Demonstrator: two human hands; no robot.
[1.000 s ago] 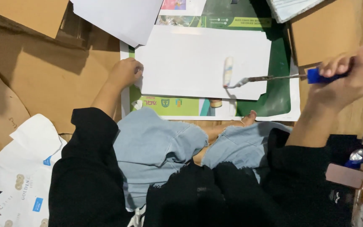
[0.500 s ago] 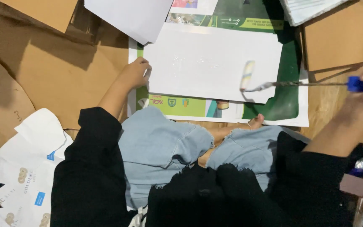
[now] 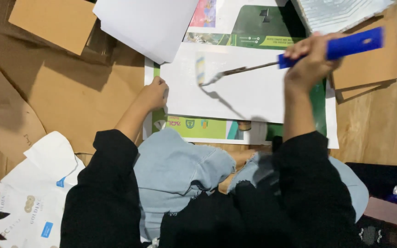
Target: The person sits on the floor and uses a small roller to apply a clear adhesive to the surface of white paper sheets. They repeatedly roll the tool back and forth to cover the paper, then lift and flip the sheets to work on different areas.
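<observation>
Two hands at work: both belong to the person seated on the floor, in black sleeves and pale blue jeans.
Right hand (image 3: 309, 59): closed in a fist around the blue handle of a small paint roller (image 3: 272, 63), held above the upper right part of the white sheet.
Paint roller: its thin metal shaft slants down and left from the hand; the pale roller head (image 3: 200, 70) is blurred, near the sheet's upper left part, well left of the hand. Whether it touches the sheet I cannot tell.
Left hand (image 3: 155, 93): fingers curled, resting at the left edge of the white sheet (image 3: 235, 94), pressing on it.
White sheet: lies flat on a green printed poster (image 3: 198, 128), whose edge shows below and to the right.
Surroundings: brown cardboard pieces (image 3: 53, 18) to the left, a loose white paper (image 3: 148, 25) above, printed white bags (image 3: 19, 206) at lower left, wooden floor (image 3: 373, 124) at right.
</observation>
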